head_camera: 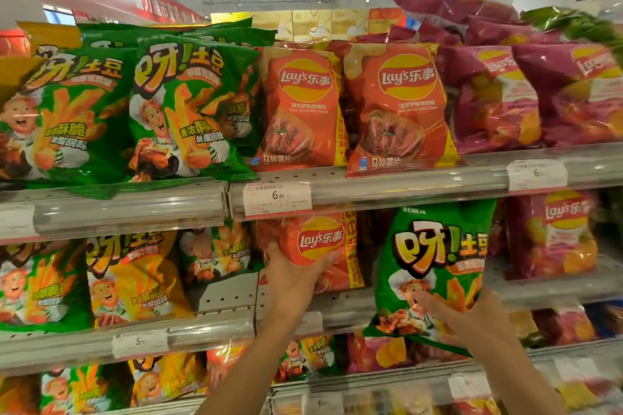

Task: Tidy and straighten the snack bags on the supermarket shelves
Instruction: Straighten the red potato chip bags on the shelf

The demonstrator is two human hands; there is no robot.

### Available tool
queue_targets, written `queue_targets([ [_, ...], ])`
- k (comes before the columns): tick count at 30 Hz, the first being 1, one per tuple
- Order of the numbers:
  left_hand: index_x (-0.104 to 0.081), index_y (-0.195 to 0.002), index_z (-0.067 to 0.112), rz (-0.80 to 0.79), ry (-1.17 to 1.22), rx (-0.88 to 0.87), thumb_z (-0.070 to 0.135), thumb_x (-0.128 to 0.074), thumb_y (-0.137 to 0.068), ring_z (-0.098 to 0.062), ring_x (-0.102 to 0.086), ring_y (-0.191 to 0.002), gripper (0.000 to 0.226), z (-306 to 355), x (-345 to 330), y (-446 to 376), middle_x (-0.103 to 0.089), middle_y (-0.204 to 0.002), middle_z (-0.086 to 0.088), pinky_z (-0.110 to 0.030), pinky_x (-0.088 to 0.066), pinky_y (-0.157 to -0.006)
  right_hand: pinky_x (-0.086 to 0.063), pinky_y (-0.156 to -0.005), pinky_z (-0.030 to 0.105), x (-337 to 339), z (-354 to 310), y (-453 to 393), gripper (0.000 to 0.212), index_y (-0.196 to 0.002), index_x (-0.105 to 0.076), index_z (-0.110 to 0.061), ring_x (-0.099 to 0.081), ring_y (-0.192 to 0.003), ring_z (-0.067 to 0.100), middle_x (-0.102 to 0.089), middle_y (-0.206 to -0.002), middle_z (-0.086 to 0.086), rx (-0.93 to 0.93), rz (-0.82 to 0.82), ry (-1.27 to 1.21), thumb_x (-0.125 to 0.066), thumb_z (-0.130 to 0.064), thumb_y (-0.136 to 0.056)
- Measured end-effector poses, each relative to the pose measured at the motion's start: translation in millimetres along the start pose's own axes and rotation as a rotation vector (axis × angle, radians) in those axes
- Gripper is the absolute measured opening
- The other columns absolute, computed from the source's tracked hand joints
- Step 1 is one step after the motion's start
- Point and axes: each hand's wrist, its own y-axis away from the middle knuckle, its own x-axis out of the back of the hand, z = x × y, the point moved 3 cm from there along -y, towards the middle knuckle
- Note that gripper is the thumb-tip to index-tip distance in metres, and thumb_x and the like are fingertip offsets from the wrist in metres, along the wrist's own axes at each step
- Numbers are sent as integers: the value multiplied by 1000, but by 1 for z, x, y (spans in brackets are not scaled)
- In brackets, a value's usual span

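Hands | left hand (296, 274) grips red Lay's bag (315, 246) on middle shelf (337, 308) | right hand (478, 317) holds green fries bag (435, 266) off-shelf | risk: green bag misfiled among Lay's, or slips from loose grip

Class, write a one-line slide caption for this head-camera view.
Left hand grips an orange Lay's bag while right hand holds a green fries bag at the snack shelves.

Lay's bag (315, 246) on middle shelf (337, 308), potato-stick bag (435, 266) to its right
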Motion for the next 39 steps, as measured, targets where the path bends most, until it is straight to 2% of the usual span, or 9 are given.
queue_targets([
  [2,-39,-127,28,1,-59,7,72,-83,-37,-5,-64,-93,110,-3,-10,4,-64,-110,9,-29,-57,-83,-56,-45,27,3,5,4,86,-94,-66,-8,-72,-76,24,-73,-85,18,0,-21,-17,-87,-63,-31],
  [6,-33,-130,28,-38,-139,7,78,-77,-41,7,-57,-84,111,-8,-19,13,-61,-106,12,-16,-50,-72,-52,-48,14,-1,8,10,71,-96,-69,-18,-71,-68,3,-76,-73,-7,85,-77,22,-86,-61,-41],
  [10,-29,-137,25,-96,-219,3,81,-72,-47,-14,-65,-100,114,-6,-15,15,-62,-122,2,-38,-56,-92,-50,-57,7,-14,6,18,69,-109,-62,-32,-68,-81,-12,-74,-88,-28,131,-173,-6,-90,-47,-48],
  [14,-36,-136,27,-180,-369,-56,89,-58,-63,-19,-66,-104,98,-3,6,27,-66,-120,3,-44,-55,-91,-49,-57,5,-32,0,29,74,-111,-58,-31,-67,-80,-13,-73,-88,-30,143,-227,-2,-92,-46,-47],
  [18,-53,-121,27,-120,-506,-236,61,-52,-94,-7,-60,-94,43,-16,42,49,-63,-103,9,-36,-53,-83,-48,-64,14,-57,-1,45,87,-121,-58,-28,-69,-82,-1,-76,-92,-16,135,-243,41,-91,-52,-44],
  [23,-52,-121,24,-113,-722,-541,40,-38,-104,-12,-48,-108,28,-34,96,73,-48,-118,8,-30,-45,-94,-43,-59,7,-114,-7,73,85,-123,-56,-30,-64,-79,-12,-70,-98,-21,123,-249,31,-96,-40,-49],
  [30,-53,-128,25,-14,-800,-603,34,-46,-99,-14,-49,-119,31,-61,218,62,-47,-130,5,-32,-44,-99,-46,-75,17,-199,-21,108,85,-126,-54,-38,-67,-99,-2,-74,-105,-23,175,-260,7,-95,-49,-53],
  [35,-50,-133,21,42,-997,-544,39,-48,-93,-24,-47,-121,44,-72,281,50,-45,-132,-2,-38,-44,-103,-44,-66,15,-246,-29,118,72,-113,-60,-40,-66,-80,-13,-72,-91,-33,136,-200,50,-94,-55,-51],
  [39,-50,-141,10,-28,-1190,-524,42,-60,-87,-34,-49,-127,63,-76,288,47,-51,-137,-11,-50,-47,-105,-48,-64,21,-264,-38,119,70,-109,-59,-34,-68,-78,-5,-74,-88,-21,162,-119,87,-90,-59,-52],
])
